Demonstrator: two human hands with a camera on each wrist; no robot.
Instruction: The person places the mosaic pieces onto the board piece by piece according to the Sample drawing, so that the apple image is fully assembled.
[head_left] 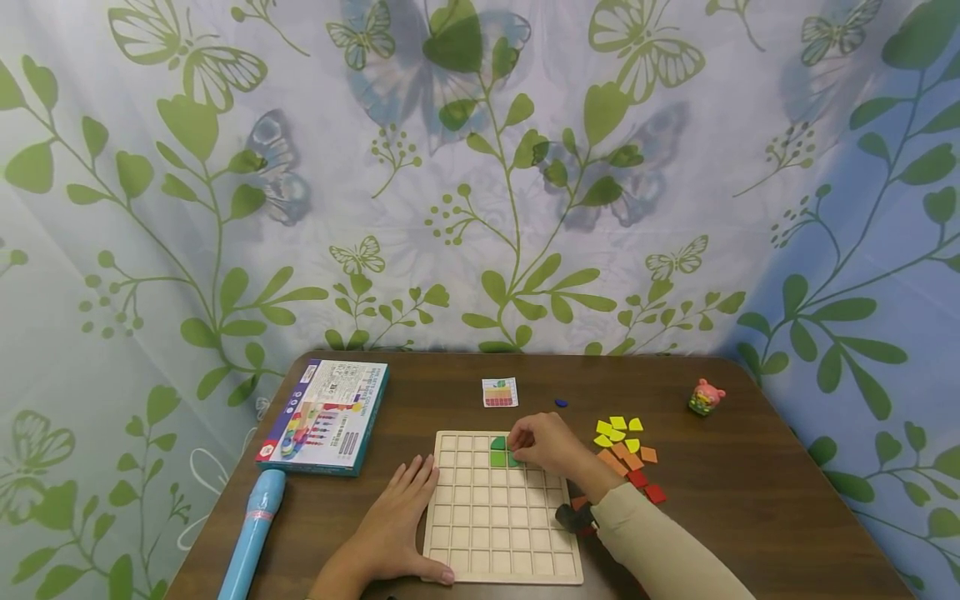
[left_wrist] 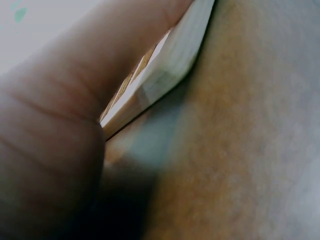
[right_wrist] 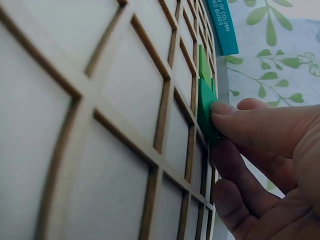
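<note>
A wooden grid board (head_left: 482,517) lies on the table. My left hand (head_left: 396,518) rests along its left edge, fingers straight and thumb at the near corner; the left wrist view shows the thumb (left_wrist: 55,95) close beside the board's side. Near the far edge of the grid, my right hand (head_left: 553,443) pinches a dark green tile (right_wrist: 206,107) between thumb and fingers, partly over a cell. Next to it a light green square tile (head_left: 498,458) sits in a cell, with a dark green rounded tile (head_left: 498,442) in the cell beyond.
Loose yellow tiles (head_left: 617,422), orange tiles (head_left: 648,455) and red tiles (head_left: 655,493) lie right of the board. Behind it are a small picture card (head_left: 499,392) and a blue piece (head_left: 561,402). A pink figurine (head_left: 705,397), game box (head_left: 330,417) and blue microphone (head_left: 252,529) stand farther out.
</note>
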